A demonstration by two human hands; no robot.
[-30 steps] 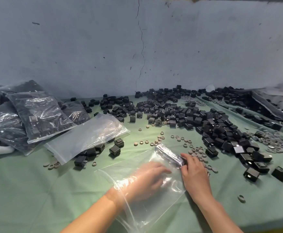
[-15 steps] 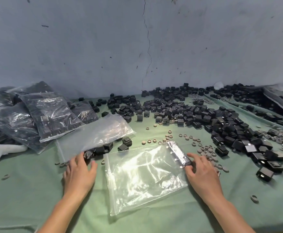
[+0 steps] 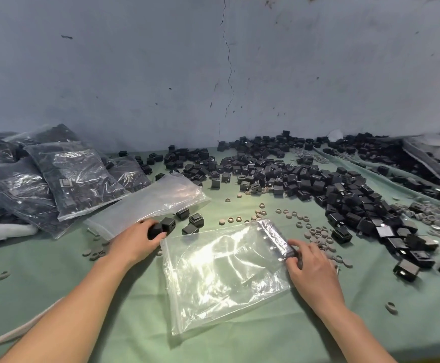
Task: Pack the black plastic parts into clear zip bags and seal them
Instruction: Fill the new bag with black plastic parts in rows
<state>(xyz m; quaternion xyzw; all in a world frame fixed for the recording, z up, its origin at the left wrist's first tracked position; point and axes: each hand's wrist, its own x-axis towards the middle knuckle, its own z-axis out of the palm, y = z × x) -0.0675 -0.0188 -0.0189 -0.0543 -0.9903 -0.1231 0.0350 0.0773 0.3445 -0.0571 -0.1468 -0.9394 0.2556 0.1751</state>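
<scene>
The fingers (image 3: 153, 231) of the left hand (image 3: 134, 242) curl around one black plastic part (image 3: 155, 230), gripping it just beside the near left corner of the empty clear zip bag (image 3: 224, 273). The right hand (image 3: 310, 268) pinches the bag's zip edge (image 3: 275, 238) at its far right end, thumb and fingers closed on the strip. The bag lies flat on the green-covered bench (image 3: 56, 279), mouth toward the right, between the two hands. Three more loose black parts (image 3: 190, 223) sit just beyond the left hand, near a stack of unused clear bags (image 3: 150, 203). Farther left, filled bags (image 3: 75, 179) of black parts are piled against each other. A broad heap of black parts (image 3: 318, 184) spreads across the far and right side of the bench, well apart from the left hand. Small grey rings (image 3: 318, 235) are scattered between that heap and the right hand, some touching the bag's far edge. A cracked blue-grey wall (image 3: 213, 74) rises behind the bench
</scene>
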